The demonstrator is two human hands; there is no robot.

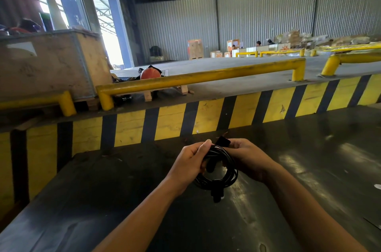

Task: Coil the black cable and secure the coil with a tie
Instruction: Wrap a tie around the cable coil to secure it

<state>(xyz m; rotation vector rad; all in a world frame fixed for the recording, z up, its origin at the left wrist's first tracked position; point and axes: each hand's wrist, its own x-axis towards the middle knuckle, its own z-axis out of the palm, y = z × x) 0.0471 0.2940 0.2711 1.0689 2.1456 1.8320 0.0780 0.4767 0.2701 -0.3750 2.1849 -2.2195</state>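
Observation:
The black cable (223, 177) is wound into a round coil of several loops and hangs in the air just above the dark table (123, 200). My left hand (190, 161) grips the coil's upper left side, thumb on top. My right hand (246, 159) grips its upper right side. Between the two hands a short black strap, the tie (222, 142), sticks up from the top of the coil. A black plug (216, 194) dangles from the coil's lower edge. The fingers hide how the strap sits on the cable.
A yellow-and-black striped wall (206, 115) rises behind the table, topped by yellow guard rails (195, 78). A wooden crate (47, 66) stands at the left and an orange object (150, 73) behind the rail. Boxes and people are far back.

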